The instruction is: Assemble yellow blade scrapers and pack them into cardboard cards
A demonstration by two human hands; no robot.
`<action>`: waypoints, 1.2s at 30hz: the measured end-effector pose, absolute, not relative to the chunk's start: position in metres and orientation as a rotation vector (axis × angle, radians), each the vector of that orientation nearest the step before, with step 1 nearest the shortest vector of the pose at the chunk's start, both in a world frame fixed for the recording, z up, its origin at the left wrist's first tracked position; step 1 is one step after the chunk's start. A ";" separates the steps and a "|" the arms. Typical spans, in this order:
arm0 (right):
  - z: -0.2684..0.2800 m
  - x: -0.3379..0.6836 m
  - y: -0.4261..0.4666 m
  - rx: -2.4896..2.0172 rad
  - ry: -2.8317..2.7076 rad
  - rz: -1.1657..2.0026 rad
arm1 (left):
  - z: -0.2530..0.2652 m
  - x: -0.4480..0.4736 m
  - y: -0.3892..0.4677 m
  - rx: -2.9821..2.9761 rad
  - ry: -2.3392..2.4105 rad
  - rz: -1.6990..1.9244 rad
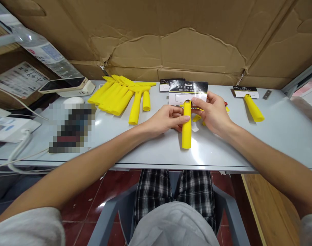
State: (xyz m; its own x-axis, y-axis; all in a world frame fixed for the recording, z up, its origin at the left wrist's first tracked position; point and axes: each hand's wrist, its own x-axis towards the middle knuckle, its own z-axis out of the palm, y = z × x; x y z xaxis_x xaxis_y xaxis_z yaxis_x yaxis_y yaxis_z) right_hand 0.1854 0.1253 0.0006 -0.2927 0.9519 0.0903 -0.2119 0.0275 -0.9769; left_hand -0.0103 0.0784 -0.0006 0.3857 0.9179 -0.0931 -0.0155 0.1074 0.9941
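Observation:
In the head view, my left hand (168,119) is closed around a yellow scraper handle (186,135), its thumb lying across the front. The hollow butt of the handle points toward me. A black-and-white printed header card (188,89) stands at the handle's upper end and hides the scraper's head. My right hand (213,111) pinches the card's right side between thumb and fingers. Partly covered by that hand, small yellow pieces (197,118) and a red bit (225,103) lie on the table. Another card (164,85) lies behind the held one.
Several yellow scrapers (120,97) lie in a row on the grey table (115,145), left of my hands. A carded scraper (253,107) and a small metal blade (267,94) are at right. A phone (64,84), bottle (47,51) and cables stand left; cardboard (197,48) walls the back.

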 end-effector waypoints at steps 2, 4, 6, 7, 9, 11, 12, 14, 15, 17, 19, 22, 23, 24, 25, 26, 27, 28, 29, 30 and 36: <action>0.001 0.186 0.125 -0.836 -1.281 1.489 | -0.001 -0.010 0.078 1.277 0.955 0.862; 0.002 0.185 0.126 -0.830 -1.267 1.498 | -0.001 -0.009 0.080 1.260 0.969 0.900; 0.002 0.185 0.126 -0.834 -1.267 1.498 | -0.001 -0.010 0.083 1.205 0.980 0.989; 0.002 0.184 0.126 -0.837 -1.275 1.503 | -0.001 -0.011 0.085 1.165 0.989 1.042; 0.001 0.183 0.125 -0.850 -1.298 1.531 | 0.000 -0.015 0.090 1.092 1.008 1.131; 0.000 0.182 0.123 -0.862 -1.311 1.556 | 0.001 -0.019 0.094 1.075 1.009 1.185; -0.001 0.182 0.121 -0.865 -1.310 1.560 | 0.001 -0.021 0.096 1.079 1.005 1.208; -0.001 0.181 0.118 -0.867 -1.306 1.558 | 0.001 -0.022 0.098 1.087 0.997 1.256; -0.001 0.181 0.116 -0.864 -1.312 1.567 | 0.001 -0.023 0.099 1.086 0.993 1.284; 0.000 0.180 0.111 -0.855 -1.341 1.628 | 0.000 -0.023 0.100 1.083 0.986 1.329; 0.000 0.180 0.109 -0.841 -1.353 1.705 | 0.000 -0.024 0.102 1.104 0.998 1.350; -0.001 0.179 0.107 -0.833 -1.321 1.729 | 0.001 -0.028 0.103 1.165 1.070 1.374; 0.000 0.179 0.106 -0.836 -1.313 1.714 | 0.003 -0.029 0.103 1.173 1.092 1.388; 0.000 0.178 0.106 -0.841 -1.312 1.699 | 0.004 -0.030 0.103 1.171 1.105 1.404; 0.001 0.178 0.106 -0.846 -1.315 1.687 | 0.006 -0.031 0.102 1.165 1.110 1.418; 0.002 0.178 0.106 -0.854 -1.317 1.679 | 0.007 -0.032 0.102 1.159 1.109 1.430; 0.003 0.178 0.105 -0.864 -1.316 1.675 | 0.009 -0.032 0.102 1.157 1.109 1.443; 0.003 0.178 0.105 -0.876 -1.314 1.674 | 0.010 -0.033 0.102 1.156 1.110 1.453; 0.004 0.177 0.105 -0.888 -1.310 1.675 | 0.010 -0.033 0.103 1.152 1.116 1.462; 0.004 0.177 0.104 -0.898 -1.306 1.675 | 0.010 -0.034 0.104 1.143 1.130 1.468; 0.002 0.178 0.103 -0.971 -1.350 1.710 | 0.007 -0.044 0.117 1.181 1.308 1.474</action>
State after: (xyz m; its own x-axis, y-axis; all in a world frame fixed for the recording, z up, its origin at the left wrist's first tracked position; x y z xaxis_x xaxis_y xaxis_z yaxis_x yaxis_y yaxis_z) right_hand 0.1781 0.1033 0.0019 -0.4408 0.8901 -0.1159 -0.0941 -0.1743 -0.9802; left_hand -0.0440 0.1165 0.0069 -0.2243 0.9667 0.1236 0.0079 -0.1250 0.9921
